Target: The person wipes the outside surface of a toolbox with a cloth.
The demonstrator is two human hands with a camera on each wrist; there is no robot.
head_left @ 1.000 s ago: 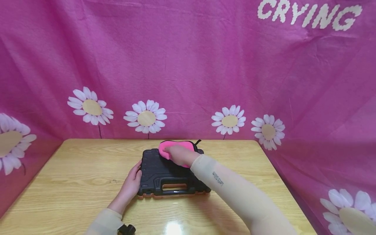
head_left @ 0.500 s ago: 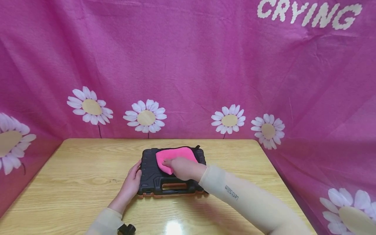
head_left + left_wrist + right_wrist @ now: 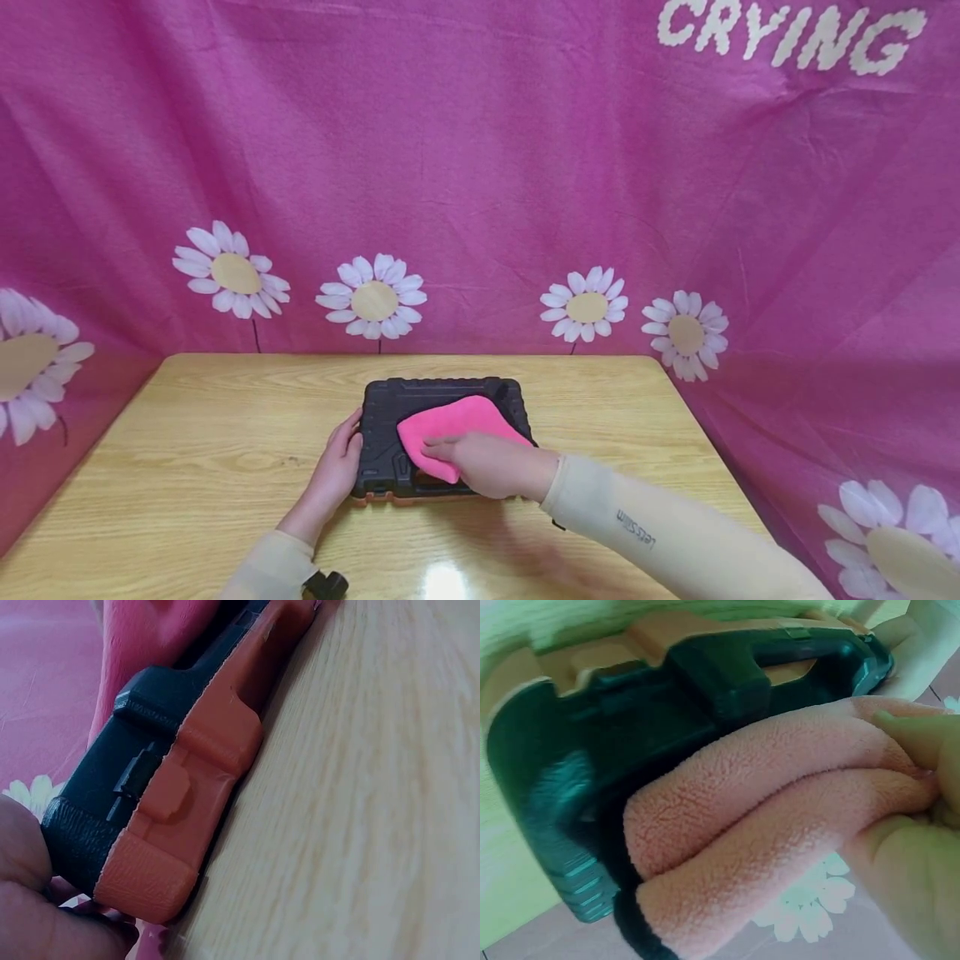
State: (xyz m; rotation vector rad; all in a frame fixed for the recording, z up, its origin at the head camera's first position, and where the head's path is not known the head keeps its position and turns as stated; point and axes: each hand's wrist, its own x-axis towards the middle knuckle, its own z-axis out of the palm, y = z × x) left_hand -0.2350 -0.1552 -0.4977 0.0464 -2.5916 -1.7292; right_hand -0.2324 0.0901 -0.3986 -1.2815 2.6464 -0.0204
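A black case (image 3: 382,417) with an orange lower half lies flat on the table, its handle facing the person. My right hand (image 3: 487,462) grips a pink fleecy cloth (image 3: 465,412) over the case's front right part. In the right wrist view, thumb and fingers pinch the folded cloth (image 3: 742,802), which has a dark edge. The cloth covers much of the handle in the head view. My left hand (image 3: 337,462) rests along the case's left side. The left wrist view shows its fingers (image 3: 19,847) against the front left corner, beside the orange half (image 3: 180,787).
The wood-grain table (image 3: 225,450) extends to both sides of the case. Behind it hangs a magenta backdrop (image 3: 480,167) printed with daisies and white lettering. A small black device (image 3: 326,585) sits at the left wrist.
The right hand has drawn the pink cloth from the case's far edge towards the person, over the handle. The left hand and the case have stayed in place.
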